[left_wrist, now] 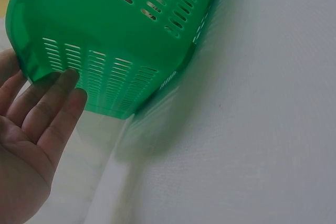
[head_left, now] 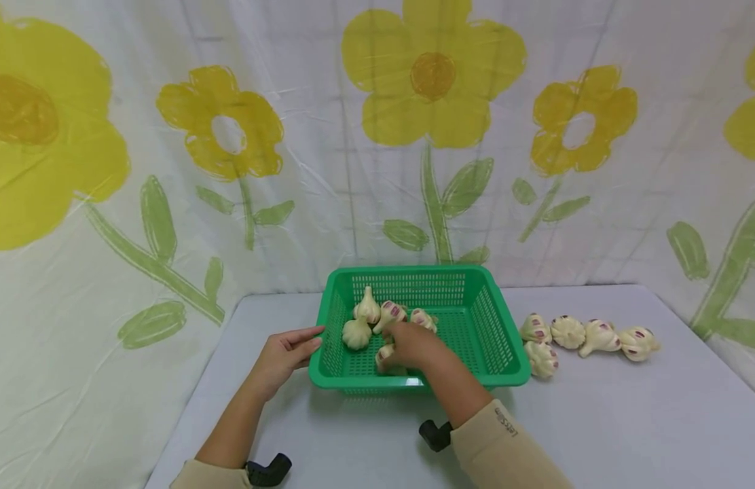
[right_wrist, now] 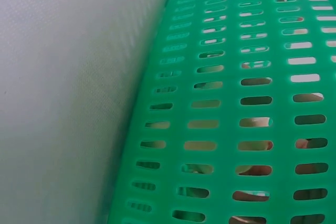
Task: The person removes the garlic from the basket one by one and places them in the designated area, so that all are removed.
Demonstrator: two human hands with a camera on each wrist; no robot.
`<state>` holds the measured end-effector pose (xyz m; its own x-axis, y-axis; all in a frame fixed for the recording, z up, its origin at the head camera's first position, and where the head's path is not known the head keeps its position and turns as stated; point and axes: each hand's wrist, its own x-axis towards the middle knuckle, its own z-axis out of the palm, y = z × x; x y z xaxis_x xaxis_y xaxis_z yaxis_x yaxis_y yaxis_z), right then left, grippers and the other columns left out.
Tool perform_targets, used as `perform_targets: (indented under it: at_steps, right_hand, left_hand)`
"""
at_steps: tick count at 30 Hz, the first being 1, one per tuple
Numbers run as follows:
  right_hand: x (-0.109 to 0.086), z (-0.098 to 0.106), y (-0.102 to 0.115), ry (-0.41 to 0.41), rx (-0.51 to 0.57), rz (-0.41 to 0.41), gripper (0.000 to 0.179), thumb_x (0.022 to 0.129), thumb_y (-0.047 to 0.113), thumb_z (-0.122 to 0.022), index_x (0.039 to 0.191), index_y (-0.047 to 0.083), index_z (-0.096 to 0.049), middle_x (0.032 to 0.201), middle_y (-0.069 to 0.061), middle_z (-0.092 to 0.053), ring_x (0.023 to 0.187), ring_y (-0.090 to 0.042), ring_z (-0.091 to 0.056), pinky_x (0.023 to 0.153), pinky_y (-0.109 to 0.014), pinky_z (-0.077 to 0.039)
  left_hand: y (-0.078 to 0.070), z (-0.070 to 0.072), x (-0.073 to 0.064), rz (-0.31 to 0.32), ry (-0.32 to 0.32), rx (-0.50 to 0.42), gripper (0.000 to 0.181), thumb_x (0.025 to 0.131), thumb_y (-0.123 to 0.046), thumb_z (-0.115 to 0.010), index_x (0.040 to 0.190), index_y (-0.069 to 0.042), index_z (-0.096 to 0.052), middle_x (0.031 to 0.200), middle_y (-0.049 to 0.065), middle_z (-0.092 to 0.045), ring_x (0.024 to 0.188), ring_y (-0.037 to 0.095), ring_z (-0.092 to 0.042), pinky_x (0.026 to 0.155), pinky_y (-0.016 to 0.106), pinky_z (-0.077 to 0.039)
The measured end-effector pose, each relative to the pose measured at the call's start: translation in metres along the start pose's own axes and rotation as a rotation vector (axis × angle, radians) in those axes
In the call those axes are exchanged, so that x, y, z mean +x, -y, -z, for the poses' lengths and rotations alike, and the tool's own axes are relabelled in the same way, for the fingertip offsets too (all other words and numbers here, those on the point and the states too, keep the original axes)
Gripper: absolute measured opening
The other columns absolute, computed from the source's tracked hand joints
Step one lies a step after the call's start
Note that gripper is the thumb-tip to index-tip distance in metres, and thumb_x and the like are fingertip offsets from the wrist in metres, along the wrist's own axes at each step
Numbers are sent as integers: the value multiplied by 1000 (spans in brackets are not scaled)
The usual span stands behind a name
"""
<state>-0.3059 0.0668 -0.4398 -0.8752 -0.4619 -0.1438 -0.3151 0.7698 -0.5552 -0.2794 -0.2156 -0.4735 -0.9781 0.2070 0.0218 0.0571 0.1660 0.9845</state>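
Note:
A green slotted plastic basket (head_left: 508,346) stands on the table with several garlic bulbs (head_left: 356,334) gathered in its left half. My right hand (head_left: 414,345) reaches over the near rim and grips a garlic bulb (head_left: 385,356) low in the basket, its fingers partly covering the bulb. At the basket's left side, my left hand (head_left: 284,356) touches the rim. The left wrist view shows the left fingers (left_wrist: 50,106) extended against the basket's outer wall (left_wrist: 105,40). In the right wrist view, the slotted wall (right_wrist: 226,93) hides most of the right hand.
Right of the basket, several more garlic bulbs (head_left: 599,337) lie in a rough row on the white-covered table (head_left: 610,421), the closest ones beside the basket wall. A flower-printed curtain (head_left: 316,170) hangs behind the table's back edge.

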Motion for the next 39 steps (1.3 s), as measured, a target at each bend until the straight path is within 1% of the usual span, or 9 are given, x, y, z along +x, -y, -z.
perform_targets:
  at_steps: [4,11,15,20,28,31,34,36,39]
  right_hand:
    - [-1,0,2,1,26,-12,59,78,31,-82,126,4,-61,114,-5,-67,83,-16,-58,76,-37,-53]
    - [-3,2,5,11,71,-28,59,77,28,-85,125,2,-61,116,-8,-66,91,-20,-62,77,-39,-54]
    - [-3,2,5,15,75,-40,59,77,25,-85,125,3,-61,118,-9,-66,96,-22,-63,79,-40,-54]
    - [-4,2,5,-1,60,-41,51,78,22,-83,122,3,-64,117,-9,-66,92,-20,-62,78,-40,-54]
    - [-4,1,4,-45,37,-19,39,80,20,-80,112,5,-67,106,-6,-68,82,-17,-60,74,-37,-54]
    - [-4,1,4,-61,39,-12,31,79,21,-82,103,7,-68,91,-1,-66,72,-15,-55,64,-32,-50]
    - [-4,1,5,-76,53,11,23,78,20,-83,82,10,-63,68,4,-51,59,-12,-43,52,-27,-38]
    - [-4,1,5,-87,49,33,30,78,19,-82,70,13,-54,60,6,-39,54,-11,-35,49,-26,-31]
    - [-3,0,4,-93,49,58,43,80,20,-80,61,16,-42,55,7,-30,51,-10,-27,48,-26,-25]
  left_hand:
    - [1,1,1,-3,5,-1,49,96,-28,-66,135,0,-58,126,22,-64,96,10,-71,82,29,-58]
    - [3,2,1,-1,2,-7,49,95,-28,-66,135,0,-58,133,20,-61,98,9,-70,82,29,-58]
    - [3,1,1,-4,5,-8,49,95,-28,-66,135,0,-58,134,20,-60,99,9,-70,82,29,-58]
    - [3,1,0,-8,9,-9,50,95,-28,-66,135,0,-57,135,21,-59,99,9,-70,82,29,-58]
    - [3,1,0,-12,4,-8,49,96,-28,-66,135,0,-57,133,21,-60,97,9,-71,81,29,-58]
    - [2,1,0,-11,3,-10,49,96,-27,-65,135,1,-57,133,21,-60,97,9,-71,81,29,-58]
    - [2,0,0,-9,3,-8,49,96,-28,-65,136,0,-57,133,21,-60,97,9,-71,81,29,-58]
    - [2,0,0,-9,2,-5,49,96,-28,-65,136,0,-57,133,21,-60,97,9,-71,81,29,-58]
    - [1,0,0,-7,0,0,49,96,-28,-65,135,0,-58,132,21,-61,97,9,-71,82,29,-58]
